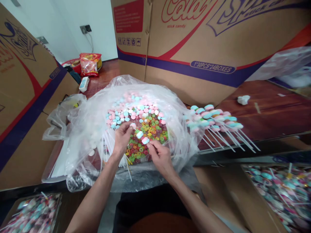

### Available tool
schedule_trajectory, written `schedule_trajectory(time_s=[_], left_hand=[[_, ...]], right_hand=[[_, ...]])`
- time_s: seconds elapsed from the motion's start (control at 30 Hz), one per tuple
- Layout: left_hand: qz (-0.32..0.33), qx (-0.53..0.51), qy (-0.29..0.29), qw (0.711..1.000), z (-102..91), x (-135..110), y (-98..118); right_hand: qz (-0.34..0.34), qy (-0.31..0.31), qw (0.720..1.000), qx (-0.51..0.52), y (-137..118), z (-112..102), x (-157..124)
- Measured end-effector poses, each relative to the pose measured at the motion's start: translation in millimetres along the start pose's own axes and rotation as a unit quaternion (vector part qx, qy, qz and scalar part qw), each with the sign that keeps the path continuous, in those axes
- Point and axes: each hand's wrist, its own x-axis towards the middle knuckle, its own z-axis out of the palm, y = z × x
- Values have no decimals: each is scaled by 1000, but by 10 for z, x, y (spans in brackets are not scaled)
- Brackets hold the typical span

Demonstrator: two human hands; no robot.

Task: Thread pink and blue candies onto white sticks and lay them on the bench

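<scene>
Above the open plastic bag, my left hand [123, 135] pinches a pink-and-white marshmallow [132, 125]. My right hand [159, 153] has thumb and fingers closed on the lower end of a marshmallow candy stick [142, 137], whose pieces are pink, blue and white. A green ring shows at its upper end, close to the left fingers. Most of the stick itself is hidden. Beneath both hands lie loose ring-shaped gummies [138, 150] in green, yellow, orange and red. Behind them are loose pastel marshmallows [142, 110]. White sticks [109, 142] lie by my left wrist.
Finished-looking marshmallow sticks [216, 118] are piled on the table's right. A large cardboard box [175, 48] stands behind, another cardboard box [29, 97] at left. Packs of candy [284, 191] sit low at right and low left. A red candy packet [89, 64] lies at the back.
</scene>
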Motion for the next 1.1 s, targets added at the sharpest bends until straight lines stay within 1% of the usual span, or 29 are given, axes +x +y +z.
schedule_trajectory(time_s=[0.23,0.37,0.43,0.5,0.57,0.67,0.77,0.9,1.0,1.1], left_hand=[[32,14,-7,999,29,-53,-54],[76,84,-1,994,-11,-53,-102],[119,150,5,981,-35,-59,-101],[164,213,5,963,-51,-74,-89],[190,252,6,949,-53,-97,-84],[200,277,12,940,-29,-136,-103],[198,288,12,937,6,-173,-119],[205,292,11,934,36,-220,-74],[218,299,8,929,46,-227,-46],[206,303,8,930,69,-231,-68]], right_hand=[[-5,0,1000,-10,-1,10,20],[-4,-13,1000,-19,-25,2,37],[1,-22,1000,-20,-29,-3,52],[10,-29,999,-17,-26,-7,68],[16,-29,999,-10,-18,-6,81],[21,-18,1000,-6,-2,6,84],[25,-2,1000,-15,-2,24,70],[16,16,999,-34,-49,32,55],[11,17,999,-37,-85,27,65],[9,23,999,-27,-100,22,74]])
